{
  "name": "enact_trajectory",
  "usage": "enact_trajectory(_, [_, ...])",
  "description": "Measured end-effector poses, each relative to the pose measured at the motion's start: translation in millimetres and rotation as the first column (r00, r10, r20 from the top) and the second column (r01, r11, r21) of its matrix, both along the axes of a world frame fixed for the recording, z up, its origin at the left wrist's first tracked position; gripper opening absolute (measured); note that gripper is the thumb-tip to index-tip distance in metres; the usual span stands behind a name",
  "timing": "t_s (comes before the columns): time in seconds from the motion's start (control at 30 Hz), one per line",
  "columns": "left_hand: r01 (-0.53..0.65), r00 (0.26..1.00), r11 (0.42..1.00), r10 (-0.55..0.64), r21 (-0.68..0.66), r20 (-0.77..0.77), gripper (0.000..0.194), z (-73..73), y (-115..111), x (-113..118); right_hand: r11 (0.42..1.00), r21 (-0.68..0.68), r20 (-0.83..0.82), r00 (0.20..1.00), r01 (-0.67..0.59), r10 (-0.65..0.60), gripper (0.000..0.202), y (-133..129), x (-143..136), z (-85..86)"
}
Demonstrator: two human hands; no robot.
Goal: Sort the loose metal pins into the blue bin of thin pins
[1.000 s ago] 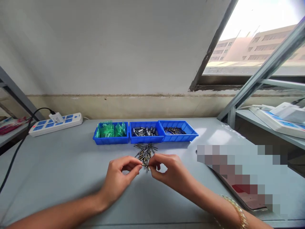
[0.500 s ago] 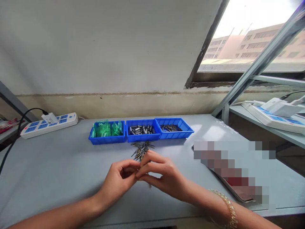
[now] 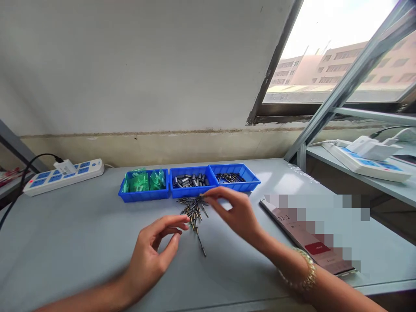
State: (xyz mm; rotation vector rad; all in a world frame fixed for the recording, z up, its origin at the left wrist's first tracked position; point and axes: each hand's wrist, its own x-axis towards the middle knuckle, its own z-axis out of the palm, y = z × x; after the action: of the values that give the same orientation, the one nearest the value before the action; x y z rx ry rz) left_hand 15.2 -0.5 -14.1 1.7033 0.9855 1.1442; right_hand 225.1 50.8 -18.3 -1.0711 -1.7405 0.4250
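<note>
Pixel blur hides part of tablet [image 3: 312, 236]; bin parts [image 3: 190, 180] too small to ID.

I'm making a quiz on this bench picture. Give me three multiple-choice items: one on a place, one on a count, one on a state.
1. Where does the pile of metal pins lie?
A. before the middle bin
B. on the power strip
C. in the green bin

2. How many blue bins stand in the row?
A. two
B. three
C. five

3. How is the left hand?
A. a fist
B. flat on the table
C. open, fingers curled

Key: 1 A, the pins lie on the table before the bin; 2 B, three side by side; 3 C, fingers apart.
</note>
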Motion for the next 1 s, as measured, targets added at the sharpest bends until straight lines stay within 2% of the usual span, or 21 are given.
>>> enact_trajectory(0.07, [-0.028,0.999,1.0,0.028,-0.004,-0.03,0.028,0.6,0.4,-1.5,0.963,0.145,0.099,0.965,0.228,-0.244,0.014,14.8,16.4,3.8])
enact_trajectory(0.1, [-0.038,0.998,0.999,0.037,-0.01,-0.044,0.027,0.9,0.7,-1.9,0.933,0.196,0.144,0.932,0.303,-0.333,0.016,20.4,23.4,5.6])
enact_trajectory(0.17, [-0.054,0.997,0.998,0.053,-0.019,-0.059,0.026,1.7,1.7,-2.2,0.896,0.247,0.218,0.879,0.37,-0.424,0.021,24.9,31.9,9.5])
enact_trajectory(0.23, [-0.077,0.995,0.997,0.075,-0.028,-0.072,0.025,2.6,2.7,-1.7,0.938,0.183,0.31,0.888,0.293,-0.338,0.017,19.3,31.6,13.8])
enact_trajectory(0.3, [-0.106,0.991,0.994,0.103,-0.031,-0.089,0.025,3.6,3.4,-0.9,0.994,-0.027,0.398,0.913,0.108,-0.088,0.009,5.9,24.0,17.8])
enact_trajectory(0.37, [-0.124,0.987,0.992,0.12,-0.029,-0.104,0.024,4.4,3.7,0.0,0.968,-0.25,0.434,0.889,-0.035,0.144,0.012,-10.5,12.6,20.0])
enact_trajectory(0.4, [-0.125,0.987,0.992,0.122,-0.026,-0.108,0.023,4.7,3.8,0.4,0.947,-0.317,0.448,0.871,-0.054,0.2,0.016,-18.2,6.5,20.0])
enact_trajectory(0.57, [-0.124,0.986,0.992,0.122,-0.012,-0.115,0.022,4.1,4.8,1.5,0.908,-0.417,0.567,0.789,0.027,0.237,0.019,-39.3,-17.7,9.5])
enact_trajectory(0.77, [-0.12,0.983,0.992,0.114,-0.033,-0.142,0.021,3.6,5.0,2.3,0.924,-0.376,0.653,0.729,0.074,0.207,0.005,-40.3,-25.8,0.5])
enact_trajectory(0.9, [-0.112,0.984,0.993,0.107,-0.027,-0.144,0.02,4.7,4.9,2.9,0.918,-0.395,0.604,0.766,0.047,0.22,0.011,-37.8,-21.9,-0.4])
enact_trajectory(1.0, [-0.113,0.984,0.993,0.107,-0.032,-0.146,0.02,4.8,4.8,2.6,0.9,-0.434,0.439,0.865,-0.03,0.241,0.015,-33.5,-17.5,-1.5])
